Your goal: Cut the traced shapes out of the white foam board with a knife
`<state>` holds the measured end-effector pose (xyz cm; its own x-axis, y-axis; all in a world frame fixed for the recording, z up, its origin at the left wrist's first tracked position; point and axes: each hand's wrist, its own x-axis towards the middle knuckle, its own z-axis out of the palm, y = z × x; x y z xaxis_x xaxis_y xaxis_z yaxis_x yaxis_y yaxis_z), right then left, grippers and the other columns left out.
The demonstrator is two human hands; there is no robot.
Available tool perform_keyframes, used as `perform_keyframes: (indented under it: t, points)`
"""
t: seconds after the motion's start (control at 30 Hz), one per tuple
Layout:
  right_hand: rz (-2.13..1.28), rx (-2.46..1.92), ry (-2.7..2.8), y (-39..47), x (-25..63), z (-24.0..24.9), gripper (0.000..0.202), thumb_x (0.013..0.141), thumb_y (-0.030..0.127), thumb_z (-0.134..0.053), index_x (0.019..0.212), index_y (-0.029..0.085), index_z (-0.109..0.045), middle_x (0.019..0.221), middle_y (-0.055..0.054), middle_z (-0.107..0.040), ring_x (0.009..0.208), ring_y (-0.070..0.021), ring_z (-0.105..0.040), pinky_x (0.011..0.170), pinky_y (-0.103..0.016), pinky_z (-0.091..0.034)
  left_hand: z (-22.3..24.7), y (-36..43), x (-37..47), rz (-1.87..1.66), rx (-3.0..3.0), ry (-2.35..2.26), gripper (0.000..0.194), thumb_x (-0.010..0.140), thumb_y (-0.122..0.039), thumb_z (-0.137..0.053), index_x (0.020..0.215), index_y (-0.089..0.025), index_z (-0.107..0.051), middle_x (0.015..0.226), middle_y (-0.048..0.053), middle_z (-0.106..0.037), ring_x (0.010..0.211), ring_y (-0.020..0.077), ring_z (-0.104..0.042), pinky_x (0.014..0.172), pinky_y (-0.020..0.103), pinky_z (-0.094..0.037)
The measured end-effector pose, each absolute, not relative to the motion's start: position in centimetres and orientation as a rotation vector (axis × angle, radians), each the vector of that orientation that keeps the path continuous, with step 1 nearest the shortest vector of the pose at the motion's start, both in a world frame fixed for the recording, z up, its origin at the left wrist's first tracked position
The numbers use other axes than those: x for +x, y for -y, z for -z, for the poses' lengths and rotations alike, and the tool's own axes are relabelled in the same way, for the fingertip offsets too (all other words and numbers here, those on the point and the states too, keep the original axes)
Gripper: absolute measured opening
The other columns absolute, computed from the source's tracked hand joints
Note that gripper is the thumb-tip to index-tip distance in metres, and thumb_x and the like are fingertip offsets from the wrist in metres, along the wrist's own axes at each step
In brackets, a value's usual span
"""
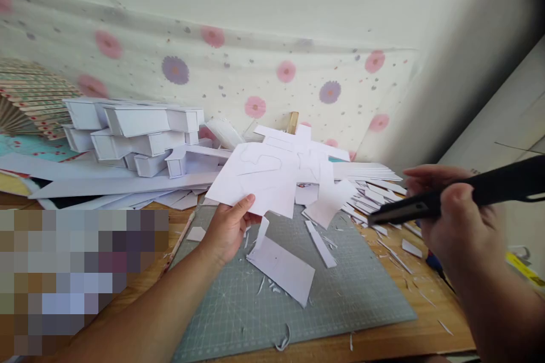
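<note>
Left hand (227, 232) has its grip closed on a white sheet (259, 176), thumb on top, fingers tucked beneath, at the near edge only — likely so the drawn lines across its face are left uncovered. Sheet is raised over the far part of a green cutting mat (361, 289), tilted towards the viewer, a pose that would suit reading the marks. Behind it, a jumble of white cut pieces (303, 142); cannot tell whether sheet and pieces touch. Right hand (462, 221) has its grip wrapped about a black tool (506, 178), thumb along the side, tip pointing left and well apart from the sheet; that gap presumably keeps the paper unharmed. Blurred; no blade made out. Mat lies on the wooden table (421, 295), probably to shield the wood. On it: a white panel (285, 269), a narrow strip (321, 244), curled shavings. More offcuts (374, 198) heaped beyond its right edge — pushed aside for working room, I'd judge. Stacked white boxes (136, 125) stand far left, out of the hands' way.
</note>
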<state>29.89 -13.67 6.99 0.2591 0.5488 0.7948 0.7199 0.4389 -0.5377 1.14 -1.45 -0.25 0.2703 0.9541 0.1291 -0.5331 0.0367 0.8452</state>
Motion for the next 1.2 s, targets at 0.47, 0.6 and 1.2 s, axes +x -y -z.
perform_keyframes:
  t: [0.47, 0.6, 1.2]
  points:
    - [-0.719, -0.982, 1.704, 13.9, 25.0, -4.1, 0.028, 0.080, 0.026, -0.074, 0.106, 0.027, -0.065, 0.104, -0.005, -0.063, 0.086, -0.0177, -0.065, 0.072, -0.028, -0.056, 0.1, 3.4, 2.0, -1.125, 0.969, -0.638, 0.039, 0.068, -0.040, -0.079, 0.093, -0.015, -0.061, 0.065, 0.001, -0.065, 0.053, 0.0162, -0.061, 0.049, 0.027, -0.052]
    - [-0.956, -0.910, 1.668, 14.3, 25.4, -4.0, 0.033, 0.079, 0.021, -0.075, 0.109, 0.027, -0.064, 0.106, -0.006, -0.065, 0.066, -0.0123, -0.067, 0.061, -0.024, -0.055, 0.2, 3.3, 2.0, -1.157, 0.989, -0.658, 0.037, 0.069, -0.041, -0.076, 0.091, -0.016, -0.061, 0.063, 0.000, -0.064, 0.050, 0.0159, -0.060, 0.045, 0.026, -0.049]
    - [-0.354, -0.977, 2.097, 15.3, 22.2, -6.0, 0.026, 0.077, 0.018, -0.068, 0.102, 0.020, -0.061, 0.086, -0.006, -0.062, 0.078, -0.0161, -0.060, 0.068, -0.027, -0.050, 1.4, 3.2, 1.8, -1.129, 1.183, -0.748, 0.030, 0.074, -0.044, -0.070, 0.064, -0.019, -0.058, 0.049, -0.001, -0.051, 0.037, 0.0134, -0.048, 0.031, 0.023, -0.035]
